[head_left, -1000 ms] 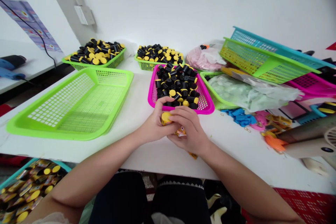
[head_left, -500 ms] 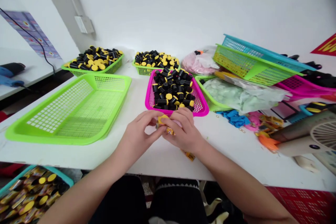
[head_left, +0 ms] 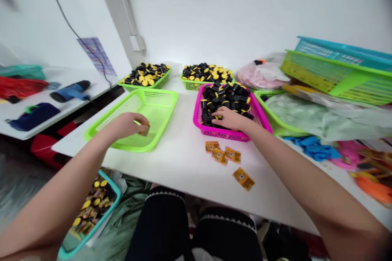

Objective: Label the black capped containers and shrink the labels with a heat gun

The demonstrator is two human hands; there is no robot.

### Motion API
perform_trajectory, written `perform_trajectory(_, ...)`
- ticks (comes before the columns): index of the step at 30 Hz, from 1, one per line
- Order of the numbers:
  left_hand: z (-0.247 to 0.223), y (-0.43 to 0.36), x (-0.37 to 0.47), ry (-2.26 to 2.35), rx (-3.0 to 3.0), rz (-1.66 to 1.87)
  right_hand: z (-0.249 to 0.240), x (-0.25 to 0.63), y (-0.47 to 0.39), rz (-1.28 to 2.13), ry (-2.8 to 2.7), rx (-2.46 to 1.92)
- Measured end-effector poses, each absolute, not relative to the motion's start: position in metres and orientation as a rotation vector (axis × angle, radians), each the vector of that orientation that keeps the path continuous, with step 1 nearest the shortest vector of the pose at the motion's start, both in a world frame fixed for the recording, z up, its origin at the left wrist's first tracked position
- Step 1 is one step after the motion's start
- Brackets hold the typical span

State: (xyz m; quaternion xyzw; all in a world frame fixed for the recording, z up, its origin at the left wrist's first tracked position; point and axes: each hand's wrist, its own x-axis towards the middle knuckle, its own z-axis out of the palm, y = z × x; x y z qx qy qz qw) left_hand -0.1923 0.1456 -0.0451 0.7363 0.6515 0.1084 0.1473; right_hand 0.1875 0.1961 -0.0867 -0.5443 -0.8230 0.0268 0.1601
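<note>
My left hand [head_left: 130,125] is over the green basket [head_left: 153,144] on the left, its fingers closed on a small orange-and-black wrapped piece [head_left: 144,130]. My right hand [head_left: 228,118] reaches into the magenta basket [head_left: 225,133], fingertips among black cylinders with yellow ends [head_left: 226,97]; its fingers are apart, and no piece is seen gripped. Several orange printed labels [head_left: 232,155] lie on the white table [head_left: 180,171] in front of the magenta basket.
Two green baskets [head_left: 191,85] of black-and-yellow cylinders stand by the wall. Stacked baskets [head_left: 330,73] and bagged items are at right. A teal basket [head_left: 114,202] sits below the table's left edge. A blue heat tool [head_left: 70,91] lies on the side table.
The hands have parted: the left moved over the green basket with a wrapped piece, the right into the magenta basket. The view has turned left, and several labels now show on the table.
</note>
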Motion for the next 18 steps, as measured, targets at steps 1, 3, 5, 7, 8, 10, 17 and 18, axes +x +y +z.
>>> perform_trajectory(1, -0.051, 0.152, -0.193, 1.855, 2.122, 0.223, -0.088, 0.186, 0.2, 0.098, -2.371, -1.563)
perform_trajectory(3, -0.061, 0.158, -0.191, 1.794, 2.079, 0.039, -0.089, 0.183, 0.2, 0.126, -2.377, -1.604)
perform_trajectory(5, -0.068, 0.156, -0.184, 1.714, 2.025, -0.057, -0.088, 0.181, 0.196, 0.174, -2.314, -1.664)
perform_trajectory(7, -0.072, 0.151, -0.177, 1.661, 2.033, -0.055, -0.087, 0.181, 0.19, 0.289, -2.191, -1.679)
perform_trajectory(8, -0.073, 0.149, -0.175, 1.642, 2.053, -0.043, -0.086, 0.181, 0.186, 0.371, -2.119, -1.655)
perform_trajectory(10, -0.074, 0.148, -0.172, 1.606, 2.086, -0.041, -0.083, 0.185, 0.176, 0.483, -1.978, -1.55)
perform_trajectory(17, -0.076, 0.158, -0.176, 1.569, 1.914, -0.043, -0.075, 0.213, 0.11, 0.723, -1.568, -1.311)
perform_trajectory(18, -0.073, 0.157, -0.176, 1.606, 1.937, -0.054, -0.078, 0.217, 0.101, 0.767, -1.538, -1.273)
